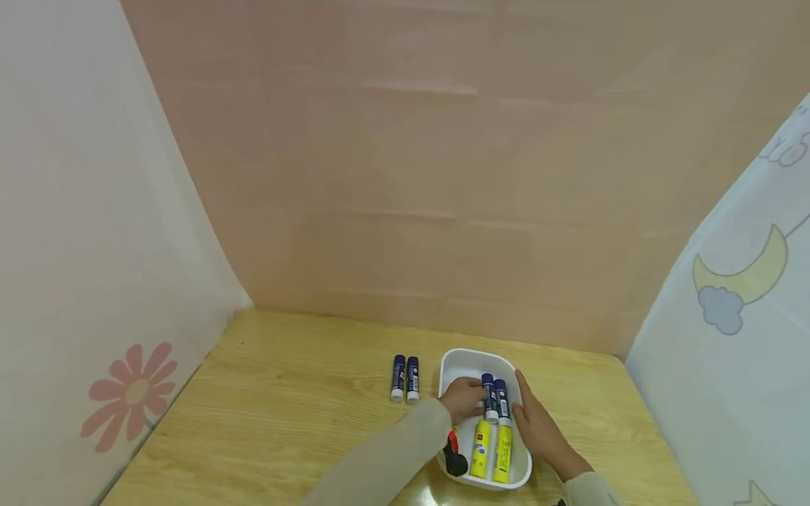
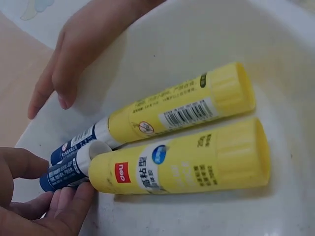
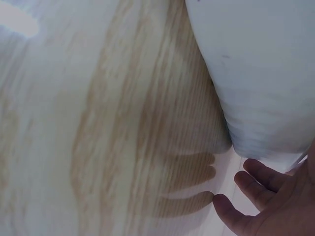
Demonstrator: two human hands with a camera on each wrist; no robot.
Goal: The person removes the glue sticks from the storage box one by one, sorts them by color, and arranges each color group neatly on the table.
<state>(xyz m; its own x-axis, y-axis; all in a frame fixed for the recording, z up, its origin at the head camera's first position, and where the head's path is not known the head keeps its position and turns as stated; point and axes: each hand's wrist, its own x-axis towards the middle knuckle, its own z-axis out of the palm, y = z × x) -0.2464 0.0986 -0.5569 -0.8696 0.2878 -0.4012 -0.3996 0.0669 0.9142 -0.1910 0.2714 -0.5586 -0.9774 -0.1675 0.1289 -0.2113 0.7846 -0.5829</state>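
Observation:
In the head view, my left hand (image 1: 463, 399) reaches into a white box (image 1: 468, 362). Its thumb and fingers pinch a dark blue glue stick (image 2: 64, 173) with a white end. Beside that lies a second blue glue stick (image 1: 502, 400), partly hidden in the left wrist view. Two larger yellow glue sticks, one (image 2: 182, 164) with a red label and the other (image 2: 182, 105) with a barcode, lie end to end with the blue ones. My right hand (image 1: 538, 430) rests at the box's right side, fingers extended outside the wall, thumb at the rim.
Two more blue glue sticks, one (image 1: 398, 378) beside the other (image 1: 413, 379), lie on the wooden table (image 1: 285, 393) left of the box. A bit of yellow shows by my left wrist, mostly covered. Paper or cloth sheets surround the table's back and sides.

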